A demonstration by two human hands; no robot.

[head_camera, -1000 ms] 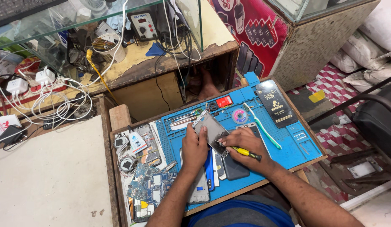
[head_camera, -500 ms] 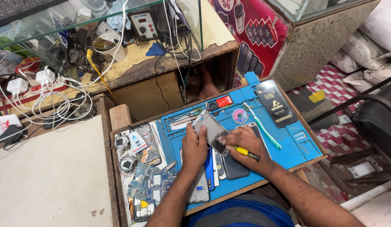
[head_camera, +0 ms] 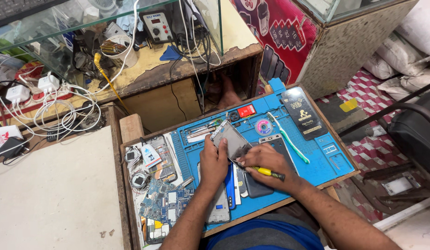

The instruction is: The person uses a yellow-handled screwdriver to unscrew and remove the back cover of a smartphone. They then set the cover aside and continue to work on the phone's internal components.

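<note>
Nothing moved: left hand (head_camera: 214, 163) gripping phone frame (head_camera: 230, 142), right hand (head_camera: 266, 164) gripping screwdriver (head_camera: 267, 172), blue mat (head_camera: 317, 162).

My left hand (head_camera: 214, 163) steadies a phone frame (head_camera: 230, 144), dull grey metal. My right hand (head_camera: 267, 163) grips a screwdriver (head_camera: 267, 172), glossy yellow plastic. The mat (head_camera: 317, 162) looks matt blue rubber.

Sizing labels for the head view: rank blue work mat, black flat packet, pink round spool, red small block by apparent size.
1. Blue rubber work mat
2. Black flat rectangular packet
3. Pink round spool and red small rectangular block: look alike in size, not ranked.
</note>
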